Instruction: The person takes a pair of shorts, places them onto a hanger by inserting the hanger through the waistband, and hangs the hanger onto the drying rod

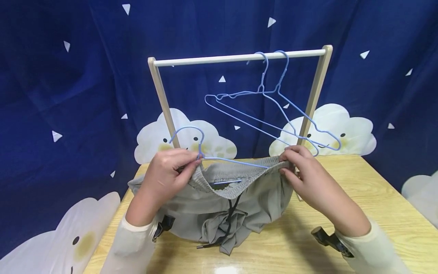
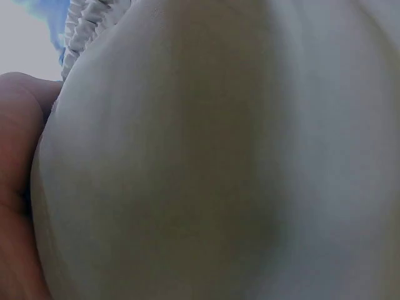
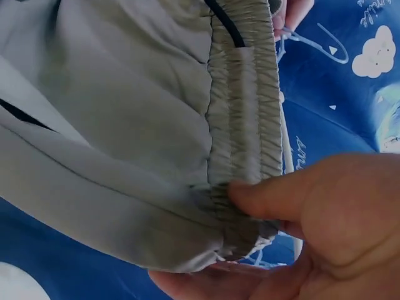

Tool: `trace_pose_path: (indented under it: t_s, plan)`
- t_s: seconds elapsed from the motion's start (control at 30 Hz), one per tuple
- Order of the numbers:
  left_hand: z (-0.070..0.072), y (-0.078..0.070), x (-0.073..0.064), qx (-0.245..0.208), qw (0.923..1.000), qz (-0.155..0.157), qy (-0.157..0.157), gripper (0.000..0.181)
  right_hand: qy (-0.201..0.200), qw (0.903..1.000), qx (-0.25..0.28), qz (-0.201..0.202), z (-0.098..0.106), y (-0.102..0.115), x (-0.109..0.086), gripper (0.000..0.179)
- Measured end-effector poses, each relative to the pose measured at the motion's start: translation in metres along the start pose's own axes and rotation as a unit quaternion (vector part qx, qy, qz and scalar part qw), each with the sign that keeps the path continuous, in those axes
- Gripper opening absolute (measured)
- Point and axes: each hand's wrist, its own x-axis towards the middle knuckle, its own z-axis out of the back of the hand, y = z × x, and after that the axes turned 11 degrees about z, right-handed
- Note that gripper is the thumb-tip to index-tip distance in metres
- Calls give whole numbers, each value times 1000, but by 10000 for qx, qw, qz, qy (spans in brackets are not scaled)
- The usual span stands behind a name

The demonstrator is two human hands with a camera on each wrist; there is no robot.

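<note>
Grey drawstring pants (image 1: 260, 207) are held up by the waistband, which gapes toward me, with a black drawstring (image 1: 230, 213) hanging at the front. A blue wire hanger (image 1: 236, 162) lies partly inside the waist; its hook and one shoulder show above, while the rest is hidden by cloth. My left hand (image 1: 167, 171) pinches the waistband's left side right at the hanger's neck. With thumb and fingers, my right hand (image 1: 308, 175) grips the waistband's right end. In the right wrist view that thumb presses on the gathered elastic (image 3: 250, 125). Grey cloth (image 2: 206, 156) fills most of the left wrist view.
Behind the pants stands a rack with a white rail (image 1: 205, 59) and wooden posts (image 1: 316, 87). Two more blue hangers (image 1: 273, 93) hang toward its right end. Beneath is a wooden table (image 1: 332, 182), with a dark blue cloud-print curtain (image 1: 102, 87) behind it.
</note>
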Motion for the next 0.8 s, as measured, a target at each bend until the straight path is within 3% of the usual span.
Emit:
trace_pose_path:
  t_s: [0.13,0.37,0.6,0.8]
  plan:
    - [-5,-3,-1,-112,9999,-91,89,17,-35,9996,68,259,-7,5,0,25]
    - [-13,-10,-1,-183,9996,57,213,14,-109,9960,354,818,-12,12,1,37]
    - [-18,-17,0,-173,9994,255,186,14,27,9965,769,321,-13,17,3,88]
    - [-28,-24,-2,-283,9991,296,129,15,-2,9894,1436,236,-21,21,2,98]
